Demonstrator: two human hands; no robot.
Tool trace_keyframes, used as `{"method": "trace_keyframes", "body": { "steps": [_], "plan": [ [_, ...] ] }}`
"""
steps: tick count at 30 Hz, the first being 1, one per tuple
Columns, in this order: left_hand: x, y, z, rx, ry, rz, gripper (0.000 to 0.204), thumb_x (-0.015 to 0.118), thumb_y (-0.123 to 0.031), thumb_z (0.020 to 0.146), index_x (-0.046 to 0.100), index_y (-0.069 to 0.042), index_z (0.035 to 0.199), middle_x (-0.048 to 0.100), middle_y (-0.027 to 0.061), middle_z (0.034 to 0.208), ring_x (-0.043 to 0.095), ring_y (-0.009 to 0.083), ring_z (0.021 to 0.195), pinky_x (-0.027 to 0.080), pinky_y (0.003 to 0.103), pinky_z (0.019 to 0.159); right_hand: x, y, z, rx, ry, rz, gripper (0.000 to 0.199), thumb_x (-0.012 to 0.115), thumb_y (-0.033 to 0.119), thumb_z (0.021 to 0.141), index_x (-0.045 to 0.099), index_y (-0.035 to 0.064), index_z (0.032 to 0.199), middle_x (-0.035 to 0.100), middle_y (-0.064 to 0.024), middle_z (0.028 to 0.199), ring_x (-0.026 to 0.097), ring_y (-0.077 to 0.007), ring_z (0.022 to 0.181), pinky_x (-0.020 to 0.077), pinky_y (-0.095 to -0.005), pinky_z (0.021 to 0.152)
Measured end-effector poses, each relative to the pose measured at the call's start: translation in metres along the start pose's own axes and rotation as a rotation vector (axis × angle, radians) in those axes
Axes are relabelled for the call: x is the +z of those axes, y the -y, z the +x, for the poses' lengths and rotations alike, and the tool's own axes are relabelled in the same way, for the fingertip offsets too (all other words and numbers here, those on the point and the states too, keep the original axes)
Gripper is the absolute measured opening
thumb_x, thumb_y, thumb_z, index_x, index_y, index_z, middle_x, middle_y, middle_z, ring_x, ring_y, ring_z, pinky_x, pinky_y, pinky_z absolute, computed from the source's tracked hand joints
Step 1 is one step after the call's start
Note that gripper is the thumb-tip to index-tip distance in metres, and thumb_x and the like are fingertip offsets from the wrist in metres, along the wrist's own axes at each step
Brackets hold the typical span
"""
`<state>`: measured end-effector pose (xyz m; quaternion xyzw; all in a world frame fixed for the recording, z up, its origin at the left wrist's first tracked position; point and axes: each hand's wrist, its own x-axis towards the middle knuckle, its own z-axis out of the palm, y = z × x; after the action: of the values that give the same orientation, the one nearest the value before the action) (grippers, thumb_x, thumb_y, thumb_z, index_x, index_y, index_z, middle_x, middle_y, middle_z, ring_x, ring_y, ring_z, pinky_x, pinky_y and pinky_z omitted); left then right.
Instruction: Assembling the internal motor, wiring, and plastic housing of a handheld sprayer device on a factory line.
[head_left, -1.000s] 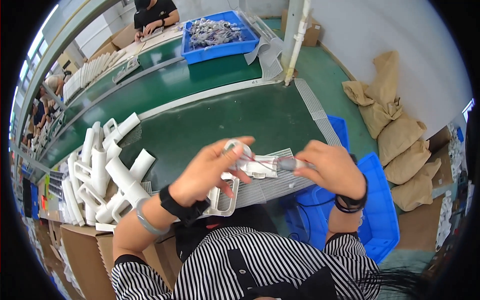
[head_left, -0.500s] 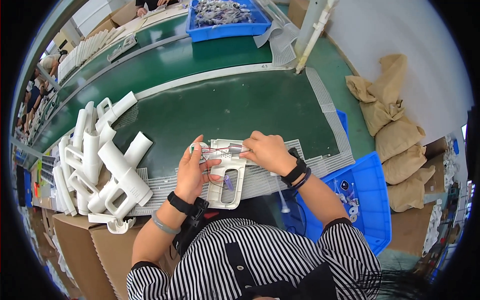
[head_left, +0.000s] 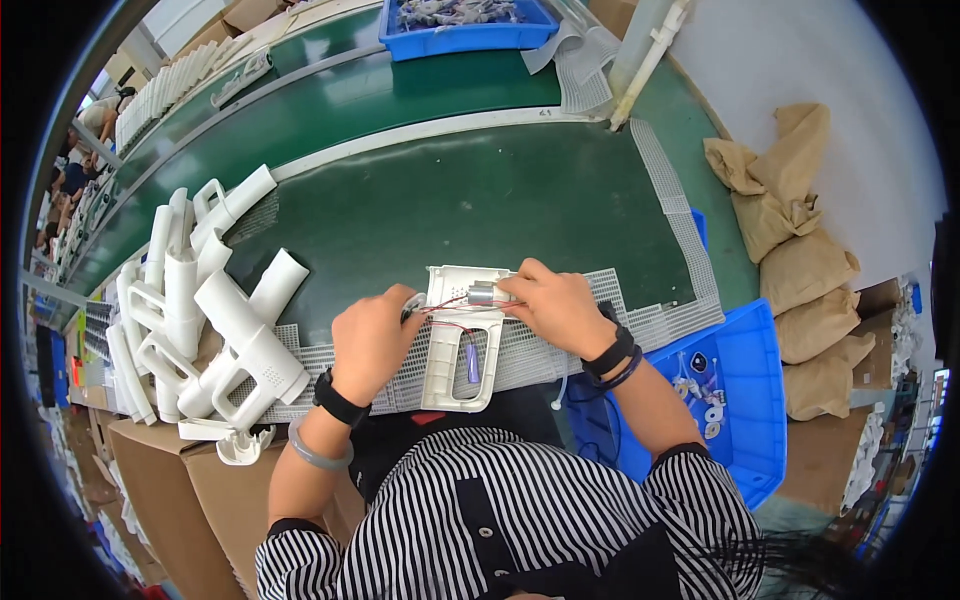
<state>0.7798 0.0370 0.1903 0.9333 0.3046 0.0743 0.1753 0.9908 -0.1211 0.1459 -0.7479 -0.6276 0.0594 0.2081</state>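
Observation:
A white plastic housing half (head_left: 440, 375) with a loop handle lies open in front of me. My right hand (head_left: 556, 312) pinches a silver cylindrical motor (head_left: 482, 293) at the housing's upper right. Closed round a small round part (head_left: 414, 303), my left hand (head_left: 371, 340) is just beside the housing's left edge; its fingers partly cover that part. Thin red and dark wires (head_left: 452, 306) stretch between the two parts. A purple cylindrical battery (head_left: 473, 362) rests within the handle opening, with a wire running up from it.
White handled housings (head_left: 250, 345) are piled at the left, beside a cardboard box (head_left: 165, 490). A blue bin (head_left: 745, 400) with small parts stands at the right. Another blue bin (head_left: 470, 40) is at the back. Brown paper sacks (head_left: 805, 265) lean by the wall.
My left hand has turned so its back shows and moved slightly left with the round part. The motor is now more exposed under my right fingers. The battery hangs lower in the handle opening.

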Motion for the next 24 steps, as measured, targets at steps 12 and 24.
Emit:
{"method": "trace_keyframes", "body": {
  "steps": [12,24],
  "plan": [
    [0.036,-0.009,0.009,-0.124,-0.211,0.074,0.024,0.068,-0.026,0.091,0.057,-0.008,0.104,0.064,0.0122,0.063,0.064,0.0345,0.060,0.047,0.045,0.053,0.007,-0.005,-0.005,0.024,-0.104,0.129,0.019,0.070,0.026,0.087,0.069,0.0127,0.101,0.058,-0.0035,0.095,0.067,-0.0220,0.072,0.0535,-0.0369,0.063],
    [0.061,-0.007,0.001,-0.103,-0.303,0.094,0.047,0.069,-0.024,0.091,0.057,-0.009,0.134,0.060,0.0098,0.059,0.058,0.0287,0.049,0.045,0.040,0.048,0.010,-0.004,-0.006,0.035,-0.122,0.123,0.024,0.074,0.025,0.083,0.072,0.0138,0.104,0.059,-0.0019,0.095,0.068,-0.0201,0.074,0.0527,-0.0347,0.062]
  ]
}}
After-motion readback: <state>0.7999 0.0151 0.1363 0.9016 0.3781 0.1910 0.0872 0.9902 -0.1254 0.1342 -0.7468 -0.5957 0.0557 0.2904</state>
